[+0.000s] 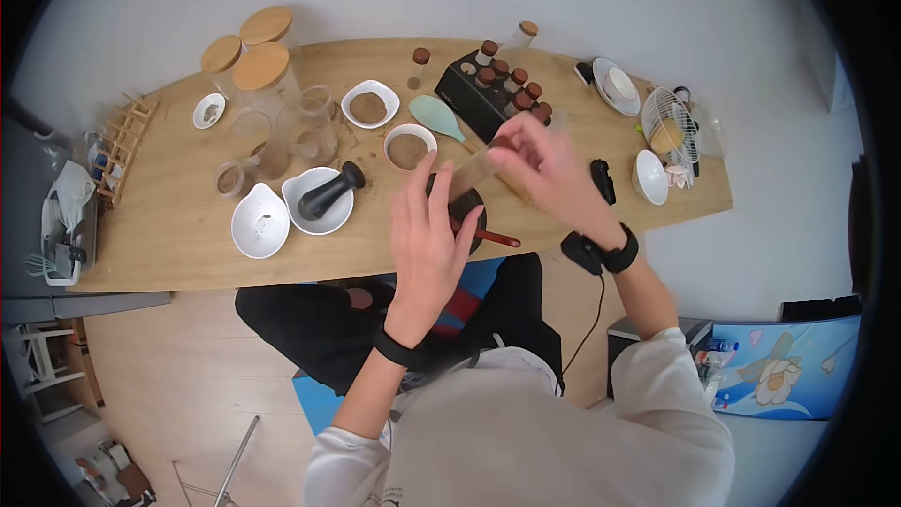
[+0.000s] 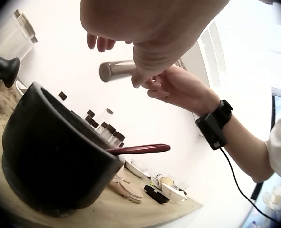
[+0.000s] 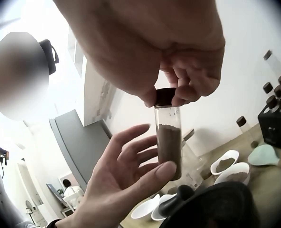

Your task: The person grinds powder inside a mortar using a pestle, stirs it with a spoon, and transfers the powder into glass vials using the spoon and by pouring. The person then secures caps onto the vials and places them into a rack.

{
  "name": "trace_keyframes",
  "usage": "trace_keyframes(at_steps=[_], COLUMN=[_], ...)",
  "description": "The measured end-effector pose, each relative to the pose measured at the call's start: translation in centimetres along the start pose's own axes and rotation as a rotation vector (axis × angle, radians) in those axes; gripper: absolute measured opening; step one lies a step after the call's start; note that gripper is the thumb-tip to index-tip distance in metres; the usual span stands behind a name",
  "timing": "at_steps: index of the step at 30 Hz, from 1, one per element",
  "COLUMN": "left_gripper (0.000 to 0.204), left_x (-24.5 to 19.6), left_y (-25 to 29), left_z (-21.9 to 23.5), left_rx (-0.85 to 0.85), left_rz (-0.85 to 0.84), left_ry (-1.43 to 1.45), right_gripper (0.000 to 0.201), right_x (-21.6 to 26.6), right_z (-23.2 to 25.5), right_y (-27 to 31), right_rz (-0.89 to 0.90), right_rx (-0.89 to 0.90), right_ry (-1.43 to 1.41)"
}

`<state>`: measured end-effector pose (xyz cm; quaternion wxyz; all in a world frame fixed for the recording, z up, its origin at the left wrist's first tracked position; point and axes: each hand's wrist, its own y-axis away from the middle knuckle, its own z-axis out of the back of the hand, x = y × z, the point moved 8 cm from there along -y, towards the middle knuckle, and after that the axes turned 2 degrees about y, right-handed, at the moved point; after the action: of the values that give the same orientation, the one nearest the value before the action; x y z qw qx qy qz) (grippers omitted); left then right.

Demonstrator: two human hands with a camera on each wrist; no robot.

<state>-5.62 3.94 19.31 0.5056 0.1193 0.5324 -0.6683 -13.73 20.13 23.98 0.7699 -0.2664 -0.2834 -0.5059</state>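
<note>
My right hand (image 1: 554,174) pinches the dark brown cap (image 3: 165,97) of a clear glass vial (image 3: 170,152). The vial hangs upright in the right wrist view, largely filled with brown powder. Beside it, my left hand (image 1: 422,239) has its fingers spread and fairly straight; its thumb overlaps the lower part of the glass. Below both hands stands a black mortar (image 2: 59,161), its inside mostly hidden. A dark red handle (image 2: 145,149) sticks out over the mortar's rim; the other end is hidden.
A black rack (image 1: 460,99) of capped vials stands behind the hands, near a mint-green spatula (image 1: 434,116). White bowls of brown powder (image 1: 370,108) (image 1: 407,147) sit left of it. Further left, a black pestle (image 1: 328,195) lies in a white bowl (image 1: 298,222), near wooden-lidded jars (image 1: 262,67).
</note>
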Motion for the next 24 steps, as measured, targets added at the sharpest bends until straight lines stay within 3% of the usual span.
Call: trace_keyframes(at_steps=[1, 4, 5, 8, 10, 12, 14, 17, 18, 24], left_gripper=[0.063, 0.028, 0.028, 0.012, 0.01, 0.01, 0.009, 0.013, 0.013, 0.015], left_x=[-0.1, 1.3, 1.5, 1.9, 1.2, 1.3, 1.6, 0.9, 0.6, 0.4], left_y=[0.3, 2.2, 2.9, 4.2, 4.6, 5.7, 7.3, 6.5, 5.8, 4.5], left_z=[0.2, -0.1, -0.2, 0.0, 0.6, 1.0, 0.1, 0.8, 1.5, 1.8], left_rx=[0.012, 0.118, 0.129, 0.101, 0.142, 0.187, 0.394, 0.295, 0.315, 0.297], left_rz=[-0.005, 0.142, 0.139, 0.34, 0.373, 0.412, 0.43, 0.333, 0.357, 0.378], left_ry=[-0.015, 0.1, 0.084, 0.343, 0.359, 0.38, 0.558, 0.607, 0.458, 0.463], right_gripper=[0.031, 0.024, 0.026, 0.028, 0.028, 0.028, 0.028, 0.03, 0.034, 0.038], right_x=[1.0, 3.9, 5.1, 6.1, 6.6, 7.2, 8.2, 9.8, 10.1, 9.8], right_z=[-0.9, -3.7, -4.3, -5.6, -5.8, -6.1, -5.5, -4.5, -4.5, -4.3], right_y=[1.0, 3.5, 4.2, 5.4, 5.9, 6.7, 7.1, 8.1, 8.6, 8.6], right_rz=[0.0, 0.053, 0.135, 0.306, 0.396, 0.478, 0.544, 0.63, 0.647, 0.585], right_rx=[-0.005, 0.107, 0.147, 0.171, 0.153, 0.251, 0.309, 0.41, 0.453, 0.324], right_ry=[-0.019, -0.158, -0.081, -0.01, -0.014, 0.014, -0.004, 0.032, 0.083, 0.08])
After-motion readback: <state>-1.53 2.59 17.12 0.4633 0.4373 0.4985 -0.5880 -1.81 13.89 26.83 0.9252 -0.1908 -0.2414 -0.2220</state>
